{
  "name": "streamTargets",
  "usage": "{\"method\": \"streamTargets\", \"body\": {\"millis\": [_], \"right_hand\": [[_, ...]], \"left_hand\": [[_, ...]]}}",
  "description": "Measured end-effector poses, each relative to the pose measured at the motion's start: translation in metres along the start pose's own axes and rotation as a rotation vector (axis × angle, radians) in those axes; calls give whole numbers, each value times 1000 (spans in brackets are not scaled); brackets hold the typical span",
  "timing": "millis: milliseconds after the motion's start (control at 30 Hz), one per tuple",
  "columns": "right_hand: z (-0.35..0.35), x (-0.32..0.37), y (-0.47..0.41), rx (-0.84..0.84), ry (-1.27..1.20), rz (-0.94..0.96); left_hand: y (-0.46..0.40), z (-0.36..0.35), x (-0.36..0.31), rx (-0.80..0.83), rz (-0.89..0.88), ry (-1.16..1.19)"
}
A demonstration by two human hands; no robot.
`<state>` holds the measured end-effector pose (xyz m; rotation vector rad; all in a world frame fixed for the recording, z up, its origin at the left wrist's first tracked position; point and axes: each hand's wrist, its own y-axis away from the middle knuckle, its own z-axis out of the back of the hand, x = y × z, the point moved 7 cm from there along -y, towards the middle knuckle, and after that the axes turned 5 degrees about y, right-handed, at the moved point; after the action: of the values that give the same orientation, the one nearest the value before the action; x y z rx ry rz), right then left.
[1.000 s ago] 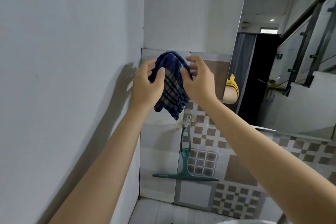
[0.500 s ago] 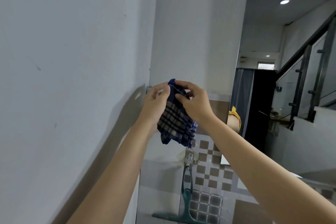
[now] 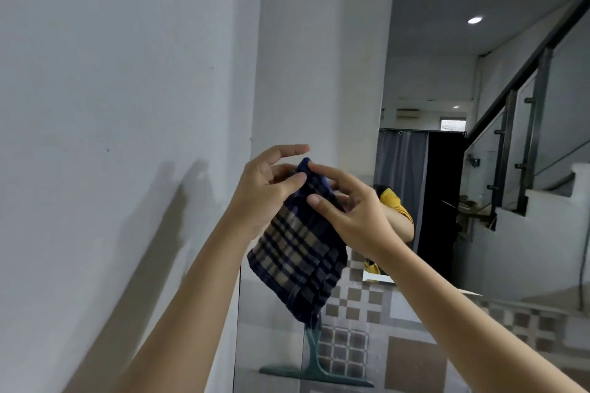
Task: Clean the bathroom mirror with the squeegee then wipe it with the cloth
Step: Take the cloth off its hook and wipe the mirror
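Note:
A blue and tan checked cloth (image 3: 297, 260) hangs in front of me, pinched at its top by both hands. My left hand (image 3: 266, 191) grips its upper left edge, my right hand (image 3: 348, 210) holds the upper right fold. The bathroom mirror (image 3: 485, 105) fills the right side of the view, and the cloth is held just left of its edge. A green squeegee (image 3: 314, 367) hangs on the tiled wall below the cloth, blade at the bottom; its handle top is hidden behind the cloth.
A plain white wall (image 3: 111, 105) runs along the left, close to my left arm. Patterned grey and brown tiles (image 3: 367, 322) cover the wall under the mirror. The mirror reflects a staircase railing, a dark doorway and a person's yellow sleeve.
The view has tilted upward, showing more of the mirror. My hands have shifted their grip on the cloth, which now hangs longer and more unfolded.

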<state>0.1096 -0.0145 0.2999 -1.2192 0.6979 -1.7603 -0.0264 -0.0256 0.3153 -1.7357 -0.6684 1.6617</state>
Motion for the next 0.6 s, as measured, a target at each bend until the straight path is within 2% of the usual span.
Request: {"method": "streamTargets", "body": {"millis": [267,467,600], "right_hand": [[54,18,52,-21,113,-28],[107,26,82,165,-5,-172],[151,28,99,78,-167,-255]], "left_hand": [[17,-60,-20,140,-21,-341],[18,-115,-25,159,6,-221],[13,-156,-24,128,61,-46]]}}
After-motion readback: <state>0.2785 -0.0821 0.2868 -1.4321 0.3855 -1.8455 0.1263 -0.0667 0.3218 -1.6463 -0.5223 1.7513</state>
